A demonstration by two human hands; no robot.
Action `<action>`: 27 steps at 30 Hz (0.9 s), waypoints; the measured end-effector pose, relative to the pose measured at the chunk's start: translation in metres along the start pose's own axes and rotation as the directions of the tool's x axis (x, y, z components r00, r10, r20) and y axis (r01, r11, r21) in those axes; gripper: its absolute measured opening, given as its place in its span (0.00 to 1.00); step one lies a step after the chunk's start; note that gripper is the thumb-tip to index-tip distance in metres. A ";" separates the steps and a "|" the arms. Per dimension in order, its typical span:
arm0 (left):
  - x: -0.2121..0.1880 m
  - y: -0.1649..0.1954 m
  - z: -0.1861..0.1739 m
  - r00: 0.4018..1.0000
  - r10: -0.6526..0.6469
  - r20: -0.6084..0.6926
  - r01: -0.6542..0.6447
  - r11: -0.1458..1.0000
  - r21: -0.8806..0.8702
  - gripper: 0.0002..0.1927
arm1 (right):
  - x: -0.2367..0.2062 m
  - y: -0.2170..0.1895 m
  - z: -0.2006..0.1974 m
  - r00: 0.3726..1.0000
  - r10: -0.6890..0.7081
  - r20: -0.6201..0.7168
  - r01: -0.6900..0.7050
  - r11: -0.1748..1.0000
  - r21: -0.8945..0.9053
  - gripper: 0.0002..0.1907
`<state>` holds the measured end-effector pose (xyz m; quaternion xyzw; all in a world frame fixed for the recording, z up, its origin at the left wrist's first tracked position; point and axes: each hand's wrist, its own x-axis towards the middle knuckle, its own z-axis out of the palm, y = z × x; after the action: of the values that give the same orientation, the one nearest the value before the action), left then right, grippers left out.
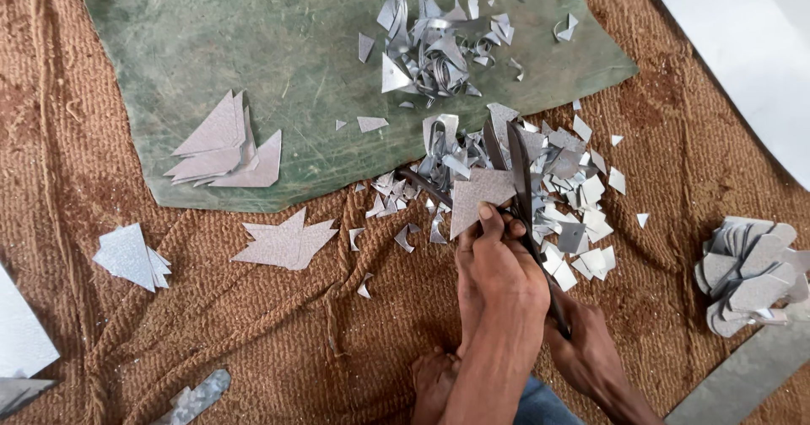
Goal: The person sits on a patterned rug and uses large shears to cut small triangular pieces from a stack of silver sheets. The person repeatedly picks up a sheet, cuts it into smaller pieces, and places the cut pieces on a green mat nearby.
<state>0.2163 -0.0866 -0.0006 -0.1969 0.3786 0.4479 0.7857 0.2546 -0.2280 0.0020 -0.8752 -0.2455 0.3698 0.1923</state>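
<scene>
A grey triangular piece (477,199) is held flat over a brown woven mat (278,341), just below the edge of a green sheet (278,45). One corner of the piece is pointed down and to the left, and its long axis is seen running from that corner up toward the right. The left hand (498,265) is pinched shut on the lower edge of the piece, thumb on top. Dark shears (516,180) are set against the right side of the piece, blades parted slightly and pointed away from the person, the long axis lying near upright in the head view and leaning a little left at the tips. The handles are gripped by the right hand (591,349), closed around them low in the frame. A bare foot (434,383) is seen beside the left wrist.

Silver-grey offcuts (582,222) are heaped under and beyond the blades, with curled strips (439,49) piled on the green sheet. Cut triangles are stacked on the sheet (224,146), on the mat below it (287,241) and further left (131,258). A pile of rounded pieces (751,275) is seen at the right.
</scene>
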 end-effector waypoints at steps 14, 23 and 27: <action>0.011 0.059 0.062 0.954 0.194 0.229 -0.298 0.526 0.797 0.11 | 0.003 0.022 0.003 0.992 -0.098 0.078 0.093 0.994 0.057 0.47; -0.009 0.081 0.085 0.980 0.123 0.156 -0.161 0.951 0.263 0.12 | -0.028 -0.043 -0.034 0.940 -0.266 -0.214 0.217 0.950 -0.225 0.38; -0.062 0.049 0.041 0.994 -0.097 -0.048 0.107 0.937 0.334 0.33 | -0.009 -0.074 -0.049 0.928 -0.275 -0.250 0.371 0.642 0.671 0.24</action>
<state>0.1721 -0.0690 0.0749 -0.0863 0.4507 0.3324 0.8240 0.2641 -0.1806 0.0771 -0.6966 -0.2246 0.3392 0.5910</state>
